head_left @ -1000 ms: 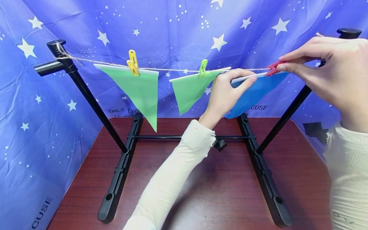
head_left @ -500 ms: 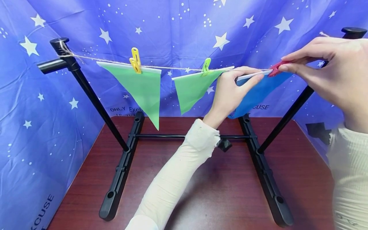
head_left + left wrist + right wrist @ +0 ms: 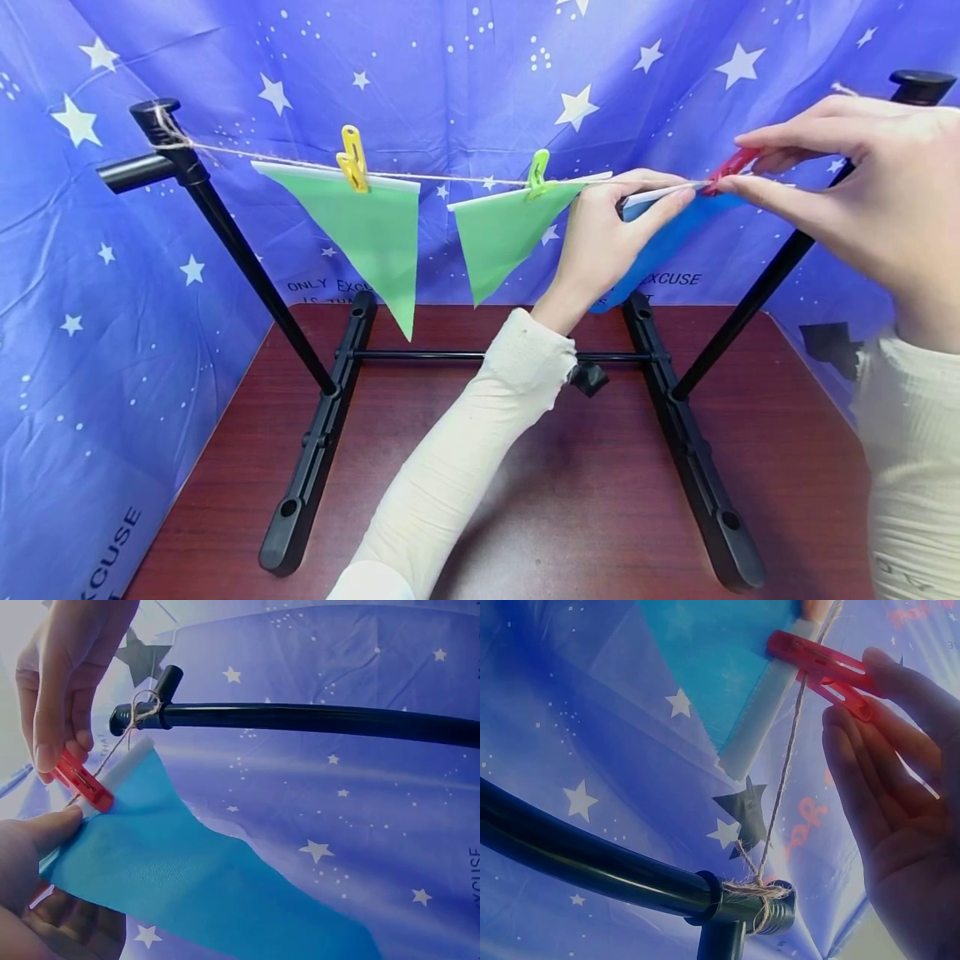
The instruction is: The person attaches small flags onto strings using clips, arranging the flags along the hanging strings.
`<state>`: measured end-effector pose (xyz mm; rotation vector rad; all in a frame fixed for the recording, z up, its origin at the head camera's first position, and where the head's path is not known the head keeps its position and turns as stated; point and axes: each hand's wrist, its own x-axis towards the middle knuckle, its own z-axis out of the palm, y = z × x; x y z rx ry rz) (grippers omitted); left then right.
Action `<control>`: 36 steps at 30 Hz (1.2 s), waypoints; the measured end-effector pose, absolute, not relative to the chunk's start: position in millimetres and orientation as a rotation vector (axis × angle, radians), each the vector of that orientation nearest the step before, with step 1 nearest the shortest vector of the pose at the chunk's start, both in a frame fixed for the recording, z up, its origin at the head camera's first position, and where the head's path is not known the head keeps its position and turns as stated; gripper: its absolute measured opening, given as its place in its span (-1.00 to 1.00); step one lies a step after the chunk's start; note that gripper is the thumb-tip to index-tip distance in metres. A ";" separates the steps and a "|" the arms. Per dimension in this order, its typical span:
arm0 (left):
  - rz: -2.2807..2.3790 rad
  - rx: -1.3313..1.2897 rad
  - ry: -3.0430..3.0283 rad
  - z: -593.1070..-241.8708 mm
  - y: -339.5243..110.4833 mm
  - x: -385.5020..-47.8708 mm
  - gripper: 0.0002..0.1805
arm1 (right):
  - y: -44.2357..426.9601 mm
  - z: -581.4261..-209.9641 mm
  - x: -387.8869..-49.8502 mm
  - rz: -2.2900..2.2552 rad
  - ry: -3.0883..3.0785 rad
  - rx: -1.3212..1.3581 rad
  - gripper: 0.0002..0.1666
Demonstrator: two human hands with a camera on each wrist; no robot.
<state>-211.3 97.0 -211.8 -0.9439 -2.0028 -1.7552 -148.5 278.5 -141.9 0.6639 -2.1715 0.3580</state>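
Note:
In the head view, my left hand [image 3: 600,233] pinches the white top edge of a blue triangular pennant [image 3: 660,242] against the twine [image 3: 480,179]. My right hand [image 3: 892,192] holds a red clothespin [image 3: 737,165] by its handles, thumb and fingers spread somewhat apart. From the right wrist view, the clothespin [image 3: 810,656] sits across the pennant's white edge [image 3: 761,720] and the twine. The left wrist view has the clothespin [image 3: 82,780] just beyond my left thumb [image 3: 52,829]. Part of the pennant is hidden behind my left hand.
Two green pennants [image 3: 367,225] hang further left, under a yellow clothespin [image 3: 351,158] and a green clothespin [image 3: 537,173]. The twine is tied between posts of a black stand [image 3: 255,267] on a reddish-brown table [image 3: 585,500]. A starry blue cloth [image 3: 450,83] hangs behind.
The red clothespin has tipped more upright, and my right thumb and forefinger have spread wider apart on it. My left hand keeps its pinch, having shifted slightly right in view.

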 end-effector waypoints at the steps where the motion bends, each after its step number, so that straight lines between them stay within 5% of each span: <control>1: -1.761 -0.946 -1.998 -211.6 96.9 -211.5 -0.76 | 278.5 -142.3 -148.8 0.358 -2.173 0.655 -0.53; 16: -1.774 -0.897 -1.991 -218.5 86.4 -209.9 -0.71 | 274.0 -142.4 -146.7 0.322 -2.128 0.638 -0.38; 36: -1.819 -0.844 -2.043 -244.8 65.5 -202.8 -0.69 | 280.1 -160.1 -136.0 0.506 -2.075 0.510 -0.46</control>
